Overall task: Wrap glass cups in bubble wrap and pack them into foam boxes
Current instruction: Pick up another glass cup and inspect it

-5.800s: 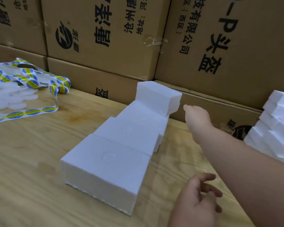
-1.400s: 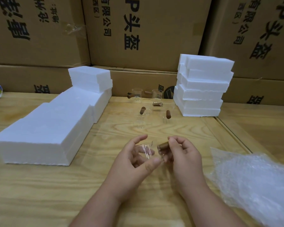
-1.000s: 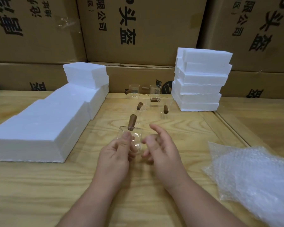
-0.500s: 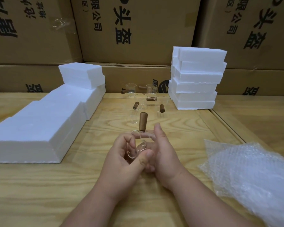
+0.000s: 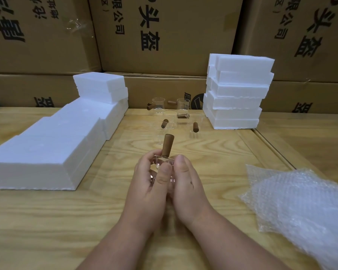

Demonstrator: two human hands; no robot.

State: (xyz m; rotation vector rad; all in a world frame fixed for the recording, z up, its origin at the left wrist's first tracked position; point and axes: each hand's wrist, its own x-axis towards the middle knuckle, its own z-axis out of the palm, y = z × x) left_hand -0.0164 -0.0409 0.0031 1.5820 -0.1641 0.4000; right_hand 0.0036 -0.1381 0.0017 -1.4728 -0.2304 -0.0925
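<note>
While both hands close around it above the wooden counter (image 5: 47, 221), a clear glass cup (image 5: 162, 169) with a brown wooden handle (image 5: 167, 145) sits cradled between the palms, the handle standing up past the fingertips. The left hand (image 5: 147, 190) curls its fingers (image 5: 144, 162) round the cup's far left side, thumb laid across the near wall; the right hand (image 5: 187, 188) presses in from the right, its thumb up against the rim, the rest of its fingers hidden behind the glass. Farther back on the counter stands a cluster of more glass cups (image 5: 171, 115) with the same brown handles, about five, though their clear walls make an exact count uncertain. A loose heap of bubble wrap (image 5: 300, 211) lies at the right, well apart from the hands. White foam boxes (image 5: 53, 145) run in a stepped row along the left, and a second stack of foam boxes (image 5: 238, 90), five or six high, rises at the back right. Printed cardboard cartons (image 5: 164, 36) wall off the rear.
</note>
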